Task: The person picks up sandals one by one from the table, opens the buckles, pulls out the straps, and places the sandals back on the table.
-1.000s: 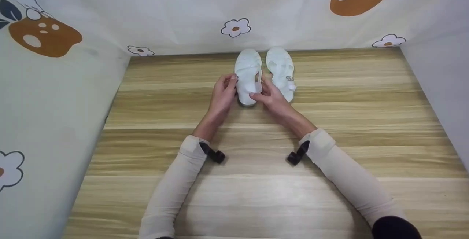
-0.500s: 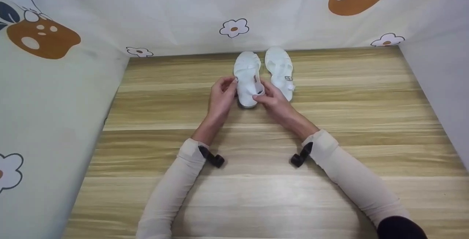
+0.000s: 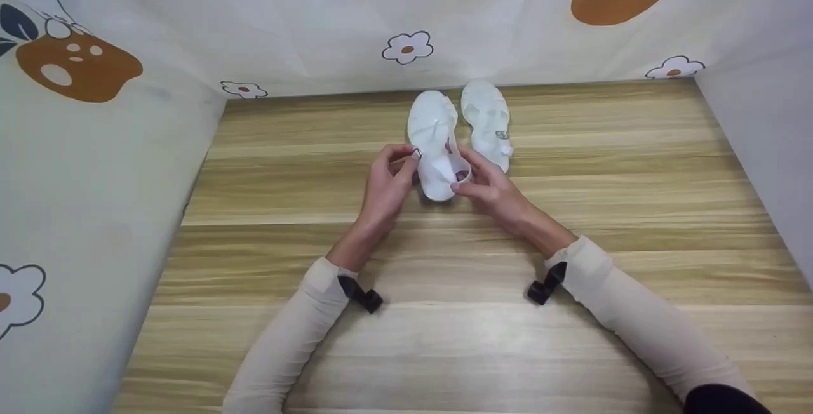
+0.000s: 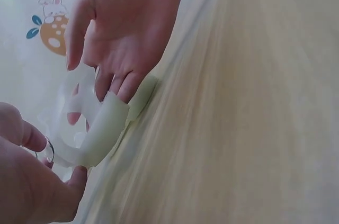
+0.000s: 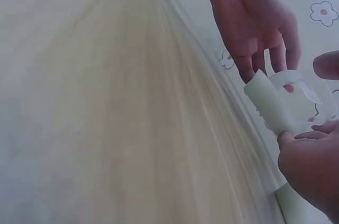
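Note:
A white sandal (image 3: 432, 123) is held between both hands over the floor, its toe toward the wall. At its left side, the left hand (image 3: 389, 180) pinches the edge by a small silver buckle (image 4: 50, 151). The right hand (image 3: 495, 193) grips the heel end on the right, thumb at the inner rim and fingers along the outside, where a strap bows outward. In the right wrist view, the left hand (image 5: 259, 20) reaches to the sandal (image 5: 270, 99) from above. Partly behind the right hand lies a second white sandal (image 3: 486, 108), with a buckle on its right side.
A pale cloth wall (image 3: 317, 39) printed with flowers and brown fruit shapes stands right behind the sandals. Another printed wall (image 3: 95, 211) rises on the left and a plain wall (image 3: 762, 134) on the right. Below is a wood-grain floor (image 3: 444, 287).
Both hands have drawn the held sandal toward the person, away from the wall. Its right-hand strap now bows farther out. The second sandal has stayed in place.

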A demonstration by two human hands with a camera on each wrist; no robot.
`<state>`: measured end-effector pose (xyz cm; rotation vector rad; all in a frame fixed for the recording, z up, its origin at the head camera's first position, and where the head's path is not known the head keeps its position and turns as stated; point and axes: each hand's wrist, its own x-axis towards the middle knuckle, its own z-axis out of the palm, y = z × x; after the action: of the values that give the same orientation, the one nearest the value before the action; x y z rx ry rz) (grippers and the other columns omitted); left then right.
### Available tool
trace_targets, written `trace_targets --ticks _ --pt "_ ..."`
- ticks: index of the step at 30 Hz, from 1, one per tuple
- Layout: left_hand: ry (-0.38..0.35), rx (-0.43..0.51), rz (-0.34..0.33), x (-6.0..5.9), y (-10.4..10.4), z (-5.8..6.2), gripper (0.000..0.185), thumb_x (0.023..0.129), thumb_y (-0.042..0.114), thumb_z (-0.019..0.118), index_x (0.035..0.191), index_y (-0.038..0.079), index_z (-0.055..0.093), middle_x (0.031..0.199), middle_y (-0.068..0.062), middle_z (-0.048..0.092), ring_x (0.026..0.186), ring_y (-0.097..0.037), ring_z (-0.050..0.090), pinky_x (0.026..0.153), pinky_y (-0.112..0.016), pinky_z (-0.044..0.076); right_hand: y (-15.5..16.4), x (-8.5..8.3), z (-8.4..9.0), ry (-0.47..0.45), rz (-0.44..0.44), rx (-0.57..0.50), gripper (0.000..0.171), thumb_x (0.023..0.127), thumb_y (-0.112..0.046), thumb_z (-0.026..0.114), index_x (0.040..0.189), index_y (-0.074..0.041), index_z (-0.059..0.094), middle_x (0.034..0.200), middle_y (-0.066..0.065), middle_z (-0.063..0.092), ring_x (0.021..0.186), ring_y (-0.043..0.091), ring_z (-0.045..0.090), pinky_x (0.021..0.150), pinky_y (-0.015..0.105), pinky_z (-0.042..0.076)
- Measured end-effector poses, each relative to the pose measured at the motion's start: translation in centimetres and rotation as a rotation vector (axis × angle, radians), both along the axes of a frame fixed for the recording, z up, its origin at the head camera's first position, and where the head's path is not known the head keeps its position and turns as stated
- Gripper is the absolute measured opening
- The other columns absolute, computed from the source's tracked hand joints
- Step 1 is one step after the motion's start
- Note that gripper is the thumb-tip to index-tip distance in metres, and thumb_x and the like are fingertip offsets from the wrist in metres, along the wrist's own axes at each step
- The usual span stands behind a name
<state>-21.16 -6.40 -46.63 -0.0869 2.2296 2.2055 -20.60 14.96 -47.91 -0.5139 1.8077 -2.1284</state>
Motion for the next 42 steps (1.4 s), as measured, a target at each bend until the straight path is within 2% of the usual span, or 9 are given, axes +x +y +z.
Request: trace_targets --ticks 4,7,11,15,23,30,33,37,42 --pt "-0.007 -0.008 -0.030 0.9 0.3 0.0 0.024 0.105 0.015 0.066 0.126 0.002 0.066 0.134 -0.015 0.065 0.124 -0.029 0.071 0.104 -0.041 0.062 1.1 0.8 -0.2 0.014 0.022 0.020 0.079 0.096 0.003 0.062 0.168 0.003 0.029 0.178 0.017 0.028 0.160 0.031 0.034 0.119 0.021 0.043" --pt "-0.002 -0.019 -0.049 1.5 0.7 0.0 0.022 0.105 0.014 0.067 0.124 0.003 0.066 0.134 -0.016 0.065 0.124 -0.030 0.071 0.105 -0.043 0.061 1.8 1.4 -0.3 0.021 0.033 0.035 0.077 0.096 0.005 0.061 0.167 0.004 0.031 0.177 0.019 0.029 0.153 0.032 0.042 0.115 0.022 0.047" --pt "-0.001 -0.064 -0.059 2.1 1.0 -0.2 0.019 0.104 0.014 0.068 0.120 0.005 0.067 0.131 -0.014 0.067 0.123 -0.029 0.071 0.105 -0.040 0.061 2.6 1.9 -0.5 0.019 0.048 0.057 0.076 0.095 0.006 0.060 0.166 0.005 0.031 0.177 0.020 0.031 0.140 0.024 0.054 0.112 0.023 0.050" --pt "-0.002 -0.109 -0.071 2.6 1.1 -0.3 0.018 0.104 0.015 0.069 0.119 0.005 0.068 0.129 -0.014 0.068 0.122 -0.028 0.072 0.104 -0.036 0.060 3.2 2.4 -0.5 0.006 0.062 0.079 0.077 0.095 0.005 0.060 0.167 0.003 0.031 0.176 0.019 0.032 0.137 0.022 0.058 0.111 0.023 0.051" --pt "-0.009 -0.147 -0.097 3.3 1.2 -0.7 0.018 0.104 0.015 0.069 0.119 0.005 0.068 0.126 -0.013 0.070 0.119 -0.027 0.072 0.095 -0.036 0.061 3.8 3.2 -0.8 0.011 0.099 0.115 0.080 0.094 0.004 0.060 0.168 0.002 0.029 0.178 0.017 0.030 0.157 0.041 0.040 0.115 0.026 0.050" --pt "0.003 -0.162 -0.129 3.4 1.3 -1.1 0.019 0.103 0.012 0.068 0.121 0.003 0.067 0.125 -0.014 0.070 0.119 -0.027 0.072 0.106 -0.038 0.059 4.5 3.6 -0.9 0.004 0.114 0.136 0.078 0.096 0.002 0.060 0.168 0.000 0.030 0.178 0.015 0.029 0.161 0.038 0.035 0.122 0.027 0.045" --pt "0.007 -0.185 -0.136 3.3 1.2 -1.4 0.020 0.103 0.015 0.069 0.121 0.005 0.068 0.125 -0.013 0.070 0.117 -0.026 0.072 0.107 -0.038 0.058 4.7 3.6 -0.8 0.010 0.126 0.182 0.079 0.098 -0.003 0.063 0.169 -0.002 0.029 0.180 0.013 0.026 0.163 0.036 0.032 0.127 0.035 0.039" --pt "0.039 -0.217 -0.152 3.0 0.9 -1.7 0.020 0.103 0.019 0.071 0.119 0.007 0.071 0.124 -0.010 0.071 0.114 -0.024 0.073 0.106 -0.038 0.059 5.0 3.4 -0.5 0.022 0.143 0.227 0.083 0.099 -0.008 0.066 0.170 -0.001 0.023 0.181 0.015 0.020 0.168 0.036 0.021 0.135 0.051 0.025" --pt "0.066 -0.217 -0.175 2.7 0.4 -1.8 0.019 0.102 0.019 0.072 0.118 0.008 0.072 0.118 -0.009 0.073 0.107 -0.022 0.073 0.100 -0.035 0.061 4.9 3.3 -0.3 0.027 0.167 0.246 0.088 0.100 -0.011 0.068 0.171 0.000 0.018 0.182 0.017 0.013 0.169 0.038 0.013 0.135 0.056 0.019"
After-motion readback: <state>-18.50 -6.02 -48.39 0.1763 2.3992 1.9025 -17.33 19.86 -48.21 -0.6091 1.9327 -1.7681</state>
